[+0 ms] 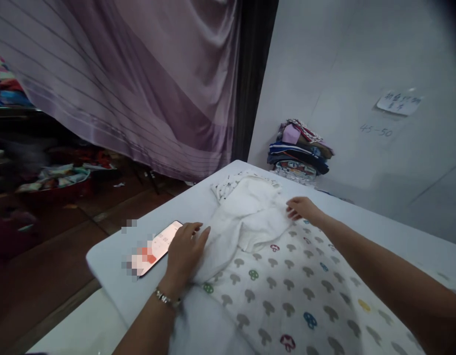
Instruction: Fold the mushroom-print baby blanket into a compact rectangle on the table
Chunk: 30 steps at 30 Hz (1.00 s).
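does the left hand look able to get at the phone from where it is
Probably yes: the left hand is right beside the phone, overlapping its far end in this view. Its fingers look spread and seem to hold nothing, and no cloth appears to lie between them and the phone.

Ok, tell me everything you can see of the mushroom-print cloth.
The mushroom-print cloth is white, printed with mostly grey-brown mushrooms and a few green, blue, red and yellow ones. It looks like soft fabric, lying spread over the white table and running past the picture's bottom edge. Plain white fabric lies bunched along its far edge, perhaps part of it. The right hand is by that edge; contact is unclear.
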{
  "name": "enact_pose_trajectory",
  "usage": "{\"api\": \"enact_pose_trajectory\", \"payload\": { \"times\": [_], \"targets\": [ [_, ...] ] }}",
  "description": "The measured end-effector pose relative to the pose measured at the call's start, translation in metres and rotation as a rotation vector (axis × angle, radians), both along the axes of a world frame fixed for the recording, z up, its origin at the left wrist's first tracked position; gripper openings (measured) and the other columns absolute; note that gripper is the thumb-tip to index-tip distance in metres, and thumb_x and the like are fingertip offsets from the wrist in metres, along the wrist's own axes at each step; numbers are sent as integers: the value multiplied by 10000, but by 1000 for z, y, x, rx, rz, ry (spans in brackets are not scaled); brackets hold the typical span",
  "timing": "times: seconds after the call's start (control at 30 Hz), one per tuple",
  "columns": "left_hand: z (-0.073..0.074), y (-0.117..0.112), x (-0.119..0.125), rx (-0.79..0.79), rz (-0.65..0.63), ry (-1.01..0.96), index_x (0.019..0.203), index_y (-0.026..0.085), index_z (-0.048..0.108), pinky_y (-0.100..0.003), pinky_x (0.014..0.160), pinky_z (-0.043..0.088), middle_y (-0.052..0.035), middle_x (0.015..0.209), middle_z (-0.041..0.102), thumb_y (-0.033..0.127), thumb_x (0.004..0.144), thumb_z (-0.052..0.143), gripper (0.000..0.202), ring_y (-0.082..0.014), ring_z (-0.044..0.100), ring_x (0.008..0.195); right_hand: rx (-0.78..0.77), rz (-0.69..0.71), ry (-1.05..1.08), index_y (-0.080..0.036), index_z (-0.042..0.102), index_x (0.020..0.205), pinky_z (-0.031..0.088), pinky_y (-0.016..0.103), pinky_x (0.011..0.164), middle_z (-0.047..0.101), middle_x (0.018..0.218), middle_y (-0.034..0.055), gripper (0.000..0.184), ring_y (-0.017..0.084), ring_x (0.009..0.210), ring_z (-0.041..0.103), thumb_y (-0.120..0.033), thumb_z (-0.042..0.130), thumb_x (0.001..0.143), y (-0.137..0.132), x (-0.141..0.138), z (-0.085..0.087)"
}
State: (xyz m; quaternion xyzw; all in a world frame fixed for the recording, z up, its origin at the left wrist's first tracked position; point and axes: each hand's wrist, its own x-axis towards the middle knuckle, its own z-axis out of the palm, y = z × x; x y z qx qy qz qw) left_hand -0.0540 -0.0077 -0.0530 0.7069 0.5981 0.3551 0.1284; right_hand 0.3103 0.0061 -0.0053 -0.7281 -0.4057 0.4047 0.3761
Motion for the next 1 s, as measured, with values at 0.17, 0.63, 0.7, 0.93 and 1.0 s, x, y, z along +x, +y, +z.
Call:
{"api": "enact_pose_trajectory", "payload": {
  "times": [0.17,0.63,0.7,0.93,1.0],
  "targets": [
    [6,-25,3,-148,-271,183,954,255,622,-295,732,441,-15,913,642,550,763,507,370,-191,588,842,-331,-2,387,-76,611,747,543,229,550,662,674,111,262,147,577,644,-316,560,840,-56,-10,-34],
    [-13,-44,-23,-182,-108,107,1042,267,591,-300,765,454,-9,1006,666,442,851,380,335,-205,613,899,182,-138,671,-210,432,927,562,269,571,641,734,-4,289,146,628,653,-100,621,737,-56,-73,-47],
    [-9,-37,-21,-190,-86,-10,971,257,601,-280,721,452,1,907,676,468,856,365,337,-189,615,820,217,-98,664,-219,415,949,560,267,568,633,697,-12,315,149,614,653,-83,602,735,-43,-72,-37],
    [-11,-6,-12,-213,47,-360,846,178,603,-291,687,460,-36,815,654,513,796,413,388,-204,589,785,510,-150,735,-220,400,888,559,229,645,626,710,-29,236,120,751,665,-53,519,773,44,-66,32],
    [-13,-9,-12,-228,82,-349,957,177,593,-305,682,466,-46,868,644,537,791,421,432,-205,589,781,455,-63,596,-207,429,883,542,212,547,627,677,-23,155,126,661,662,-102,508,801,47,-74,35]
  ]
}}
